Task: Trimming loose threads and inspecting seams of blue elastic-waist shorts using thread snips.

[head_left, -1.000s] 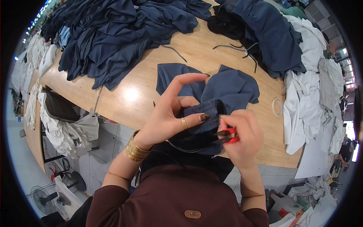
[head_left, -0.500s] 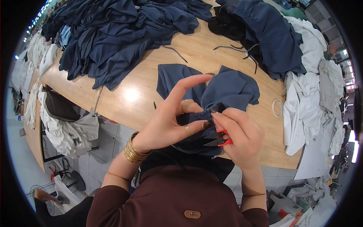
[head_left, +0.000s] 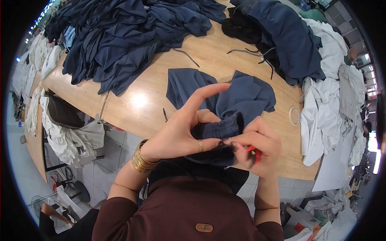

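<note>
Navy shorts [head_left: 246, 94] lie with their two legs spread on the table and their gathered elastic waistband [head_left: 221, 127] lifted toward me. My left hand [head_left: 175, 130] grips the waistband between thumb and lower fingers, its index finger stretched out above. Close by on the right, my right hand [head_left: 261, 140] is curled around small red-handled snips [head_left: 254, 154], blurred by motion. Its thumb and index fingertips meet at my left thumb tip, by the waistband's near edge. Whether they pinch a thread or cord there cannot be made out.
A large heap of navy garments [head_left: 120, 40] covers the far left of the wooden table [head_left: 132, 108]. More navy clothing [head_left: 289, 40] is piled at the far right, beside white cloth [head_left: 319, 116]. Loose cords [head_left: 187, 56] and a tape roll [head_left: 295, 115] lie on the tabletop.
My right hand has moved slightly down and right from the waistband top, and the snips have turned in it. The waistband now shows its open end. My left hand keeps its hold.
</note>
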`<control>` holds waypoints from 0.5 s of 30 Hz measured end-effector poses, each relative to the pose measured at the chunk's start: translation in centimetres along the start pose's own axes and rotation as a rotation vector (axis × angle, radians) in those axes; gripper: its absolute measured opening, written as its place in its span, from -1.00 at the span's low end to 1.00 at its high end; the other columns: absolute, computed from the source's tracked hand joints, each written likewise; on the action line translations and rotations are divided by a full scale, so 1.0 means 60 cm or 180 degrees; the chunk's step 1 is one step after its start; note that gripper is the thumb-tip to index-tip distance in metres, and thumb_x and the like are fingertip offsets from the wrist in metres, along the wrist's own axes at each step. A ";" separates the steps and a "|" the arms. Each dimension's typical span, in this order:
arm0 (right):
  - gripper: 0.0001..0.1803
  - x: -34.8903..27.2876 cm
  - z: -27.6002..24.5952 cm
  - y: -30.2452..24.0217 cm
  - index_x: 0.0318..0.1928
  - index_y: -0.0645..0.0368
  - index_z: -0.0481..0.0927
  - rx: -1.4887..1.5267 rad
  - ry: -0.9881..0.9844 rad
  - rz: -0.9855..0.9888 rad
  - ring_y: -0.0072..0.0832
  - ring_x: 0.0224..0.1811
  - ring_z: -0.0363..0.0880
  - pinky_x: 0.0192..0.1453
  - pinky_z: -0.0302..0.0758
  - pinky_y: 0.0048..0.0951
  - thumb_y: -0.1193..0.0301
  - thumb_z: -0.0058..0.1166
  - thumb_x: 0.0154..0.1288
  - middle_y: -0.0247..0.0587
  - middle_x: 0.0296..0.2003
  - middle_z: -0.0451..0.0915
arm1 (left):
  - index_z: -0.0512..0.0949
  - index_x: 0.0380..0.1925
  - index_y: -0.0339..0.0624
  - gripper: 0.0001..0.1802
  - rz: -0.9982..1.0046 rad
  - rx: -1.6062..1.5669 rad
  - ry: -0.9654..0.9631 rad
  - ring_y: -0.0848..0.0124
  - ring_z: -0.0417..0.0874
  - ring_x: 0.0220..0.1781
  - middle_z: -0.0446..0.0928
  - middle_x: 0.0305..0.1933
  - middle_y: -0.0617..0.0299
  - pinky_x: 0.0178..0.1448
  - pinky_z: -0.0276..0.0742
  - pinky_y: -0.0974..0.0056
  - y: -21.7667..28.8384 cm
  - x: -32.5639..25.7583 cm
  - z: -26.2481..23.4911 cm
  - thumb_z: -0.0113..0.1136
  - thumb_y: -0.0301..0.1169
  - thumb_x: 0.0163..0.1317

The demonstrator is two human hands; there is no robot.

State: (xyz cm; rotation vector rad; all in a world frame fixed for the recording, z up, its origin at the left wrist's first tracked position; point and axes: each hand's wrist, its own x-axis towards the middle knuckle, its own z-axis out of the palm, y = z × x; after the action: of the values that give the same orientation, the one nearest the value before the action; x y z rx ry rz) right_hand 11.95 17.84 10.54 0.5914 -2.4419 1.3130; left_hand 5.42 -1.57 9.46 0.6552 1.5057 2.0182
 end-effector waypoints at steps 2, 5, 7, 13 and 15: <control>-0.66 0.011 0.002 -0.015 -0.22 0.10 0.70 -0.0168 0.0114 0.0212 -0.52 -0.60 0.38 -0.54 0.31 -0.57 0.56 0.31 -0.14 -0.32 -0.54 0.36 | 0.01 0.35 -0.26 -0.01 -0.0008 0.0081 -0.0025 0.51 0.57 -0.10 0.16 0.37 0.15 0.03 0.43 0.43 0.000 -0.001 0.001 0.31 -0.72 -0.11; -0.71 0.000 0.000 0.001 -0.29 0.11 0.70 -0.0476 0.0045 0.0200 -0.53 -0.61 0.37 -0.56 0.27 -0.56 0.56 0.31 -0.15 -0.30 -0.55 0.38 | 0.00 0.35 -0.27 0.01 -0.0075 -0.0102 0.0019 0.50 0.56 -0.08 0.10 0.41 0.15 0.04 0.44 0.42 0.003 0.001 -0.001 0.32 -0.72 -0.13; -0.71 -0.008 -0.002 0.008 -0.28 0.09 0.70 0.0174 0.0325 -0.0078 -0.54 -0.61 0.37 -0.57 0.26 -0.54 0.54 0.32 -0.14 -0.30 -0.57 0.37 | -0.01 0.36 -0.28 0.02 -0.0136 -0.0004 -0.0002 0.49 0.57 -0.09 0.09 0.41 0.14 0.05 0.44 0.41 0.002 -0.001 -0.001 0.33 -0.73 -0.12; -0.86 -0.008 -0.007 0.006 -0.43 0.18 0.63 -0.0092 0.0333 0.0090 -0.50 -0.62 0.36 -0.56 0.26 -0.55 0.62 0.26 -0.07 -0.32 -0.57 0.44 | -0.01 0.36 -0.29 0.01 -0.0117 -0.0019 -0.0006 0.49 0.57 -0.11 0.08 0.42 0.12 0.04 0.44 0.42 -0.001 -0.001 -0.001 0.32 -0.74 -0.11; -0.84 -0.005 -0.006 -0.002 -0.39 0.20 0.60 -0.0035 0.0692 0.0305 -0.55 -0.58 0.36 -0.50 0.28 -0.58 0.65 0.25 -0.04 -0.31 -0.52 0.49 | -0.01 0.35 -0.29 0.01 -0.0061 -0.0051 0.0018 0.50 0.57 -0.11 0.08 0.42 0.11 0.03 0.44 0.42 0.000 -0.001 0.000 0.32 -0.74 -0.11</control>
State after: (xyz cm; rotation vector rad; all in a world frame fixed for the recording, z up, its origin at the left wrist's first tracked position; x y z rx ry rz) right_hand 12.32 18.14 10.68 0.3138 -2.3222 1.3236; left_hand 5.44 -1.62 9.43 0.6268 1.4920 2.0173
